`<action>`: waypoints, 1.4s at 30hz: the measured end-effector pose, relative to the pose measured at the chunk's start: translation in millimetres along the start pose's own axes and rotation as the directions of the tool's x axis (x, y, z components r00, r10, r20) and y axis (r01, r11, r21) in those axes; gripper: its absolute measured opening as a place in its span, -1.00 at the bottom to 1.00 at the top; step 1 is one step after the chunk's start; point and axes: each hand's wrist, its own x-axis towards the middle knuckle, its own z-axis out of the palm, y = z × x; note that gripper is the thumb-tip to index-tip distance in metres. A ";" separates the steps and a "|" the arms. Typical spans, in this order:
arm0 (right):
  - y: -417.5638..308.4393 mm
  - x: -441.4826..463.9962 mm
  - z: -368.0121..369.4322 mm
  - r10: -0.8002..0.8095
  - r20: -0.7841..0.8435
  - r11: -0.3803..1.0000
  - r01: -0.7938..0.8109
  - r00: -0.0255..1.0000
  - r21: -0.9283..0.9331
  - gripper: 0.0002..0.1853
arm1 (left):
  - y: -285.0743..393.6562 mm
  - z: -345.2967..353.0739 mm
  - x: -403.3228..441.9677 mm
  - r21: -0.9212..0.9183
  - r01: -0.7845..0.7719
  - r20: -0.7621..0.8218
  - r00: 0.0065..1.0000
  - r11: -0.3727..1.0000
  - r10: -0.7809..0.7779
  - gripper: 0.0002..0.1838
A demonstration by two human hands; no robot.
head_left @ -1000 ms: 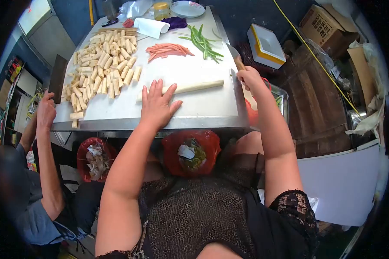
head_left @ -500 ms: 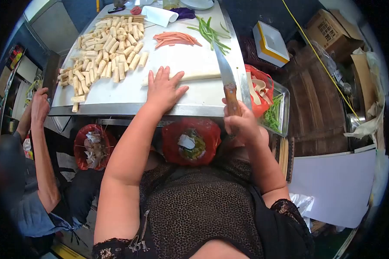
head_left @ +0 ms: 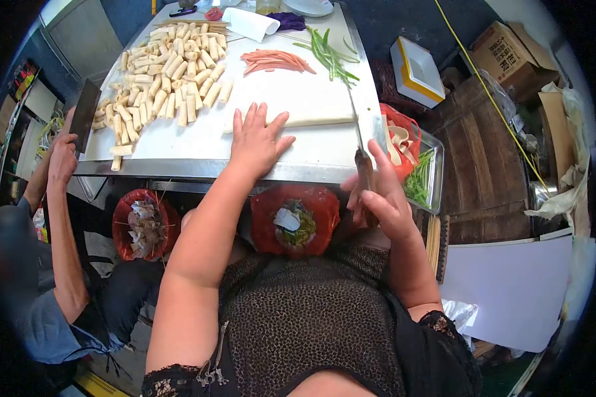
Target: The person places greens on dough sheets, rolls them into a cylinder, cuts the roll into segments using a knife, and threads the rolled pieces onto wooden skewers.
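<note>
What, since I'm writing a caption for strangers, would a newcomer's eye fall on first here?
Probably the heap of short pale rolls, at left on the table. Then the knife at the right hand, and pink strips farther back, green strips to their right.

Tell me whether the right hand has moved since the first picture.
Yes, backward: the right hand has come from beyond the right edge of the table to about its near right corner.
</note>
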 end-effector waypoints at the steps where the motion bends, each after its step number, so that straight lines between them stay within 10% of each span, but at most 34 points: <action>1: 4.0 6.4 -2.1 -0.058 0.028 0.974 0.063 0.998 -0.216 -0.15 | 0.1 0.4 0.2 0.002 0.005 0.004 1.000 1.000 -0.005 -0.39; 4: 5.9 21.0 7.8 0.087 -0.034 0.899 -0.093 0.996 -0.429 -0.18 | 0.6 0.5 0.5 0.002 0.005 0.002 1.000 1.000 -0.005 -0.39; 8: 22.5 36.6 14.3 0.309 0.055 0.912 -0.312 0.950 0.268 -0.21 | 0.7 -1.4 -0.2 -0.003 0.005 0.005 1.000 1.000 -0.005 -0.38; 12: 48.9 43.8 17.2 0.363 0.102 0.836 -0.372 0.926 0.404 -0.28 | 1.4 -5.2 1.0 -0.017 0.011 0.020 1.000 1.000 -0.010 -0.38; 33: 60.5 52.7 27.9 0.319 0.054 0.932 -0.323 0.946 0.167 -0.67 | -10.4 -10.0 2.6 0.027 0.012 0.067 0.998 1.000 -0.014 -0.39; 34: 61.1 53.6 28.0 0.322 0.058 0.933 -0.327 0.945 0.153 -0.68 | -36.2 -0.8 6.0 -0.649 0.102 -0.068 0.979 0.754 -0.191 -0.42; 35: 62.0 54.5 31.2 0.315 0.066 0.932 -0.322 0.947 0.169 -0.68 | -54.4 0.7 6.9 -0.991 0.005 -0.050 0.916 0.135 -0.398 -0.44; 36: 59.9 54.0 31.4 0.329 0.044 0.930 -0.331 0.943 0.160 -0.68 | -42.1 -26.5 3.2 -1.000 0.025 0.023 0.871 -0.003 -0.490 -0.49; 42: 58.8 53.9 30.9 0.324 0.037 0.938 -0.326 0.945 0.117 -0.68 | -56.7 -19.5 -9.4 -0.996 -0.081 -0.080 0.782 0.027 -0.618 -0.58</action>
